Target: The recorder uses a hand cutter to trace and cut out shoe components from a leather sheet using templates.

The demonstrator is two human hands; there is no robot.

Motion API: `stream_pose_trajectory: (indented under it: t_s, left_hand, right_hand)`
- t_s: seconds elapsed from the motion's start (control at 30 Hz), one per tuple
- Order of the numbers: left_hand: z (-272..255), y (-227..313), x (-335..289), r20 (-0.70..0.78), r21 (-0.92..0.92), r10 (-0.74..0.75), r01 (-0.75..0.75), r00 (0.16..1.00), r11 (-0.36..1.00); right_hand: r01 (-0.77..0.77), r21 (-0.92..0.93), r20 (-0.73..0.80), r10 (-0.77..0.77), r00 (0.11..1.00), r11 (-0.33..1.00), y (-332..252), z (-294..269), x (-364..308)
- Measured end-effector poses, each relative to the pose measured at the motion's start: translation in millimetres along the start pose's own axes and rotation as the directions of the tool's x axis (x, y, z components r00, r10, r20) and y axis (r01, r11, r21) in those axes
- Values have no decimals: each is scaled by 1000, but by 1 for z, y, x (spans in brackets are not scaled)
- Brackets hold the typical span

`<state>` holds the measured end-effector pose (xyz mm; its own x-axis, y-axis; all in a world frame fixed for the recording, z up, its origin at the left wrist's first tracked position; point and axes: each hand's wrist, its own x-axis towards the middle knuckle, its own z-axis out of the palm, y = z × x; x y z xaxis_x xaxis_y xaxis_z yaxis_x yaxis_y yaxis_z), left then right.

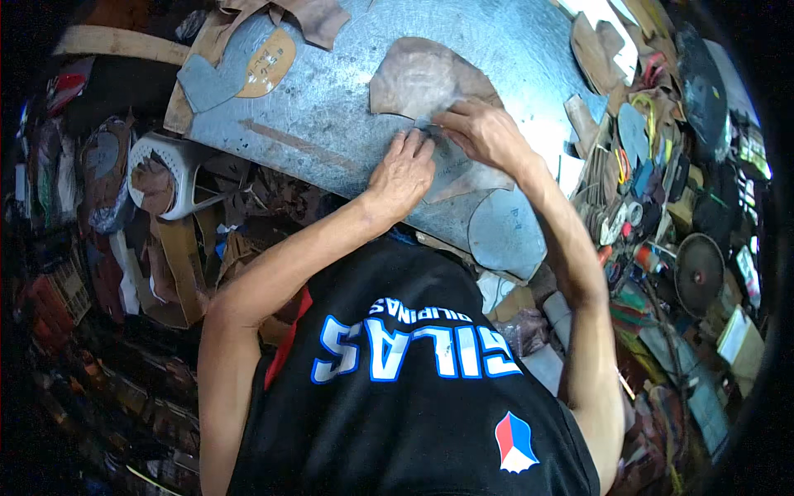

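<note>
A brown-grey piece of leather lies on the metal-topped table, straight ahead of me. My left hand rests at the leather's near edge, its fingers stretched out and pressed down. To the right of it, my right hand has its fingers bent and drawn together over the leather's lower right edge. What those fingers hold, if anything, is hidden beneath them. A flat greyish pattern piece lies partly under my right hand and wrist.
A rounded grey pattern piece sits at the table's near right corner. A tan pattern piece, a grey one and leather scraps lie at the far left. Beside the table stand a white stool and, rightward, cluttered tools and a dark round disc.
</note>
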<state>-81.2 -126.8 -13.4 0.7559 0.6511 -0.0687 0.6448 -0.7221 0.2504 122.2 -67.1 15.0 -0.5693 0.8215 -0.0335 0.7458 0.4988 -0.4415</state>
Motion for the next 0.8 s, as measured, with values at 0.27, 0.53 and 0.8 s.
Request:
stream_pose_trajectory:
  t_s: [0.27,0.53,0.8]
  left_hand:
    - [-3,-8,3,17,-102,26,-25,1000,995]
    - [-8,-9,8,55,-106,31,-25,998,994]
    - [-12,-10,8,94,-138,21,-8,995,990]
  right_hand:
    - [450,-19,342,-417,842,893,35,-3,71]
    - [395,-158,477,-280,833,905,27,-6,78]
    - [395,-150,278,-344,897,906,34,4,56]
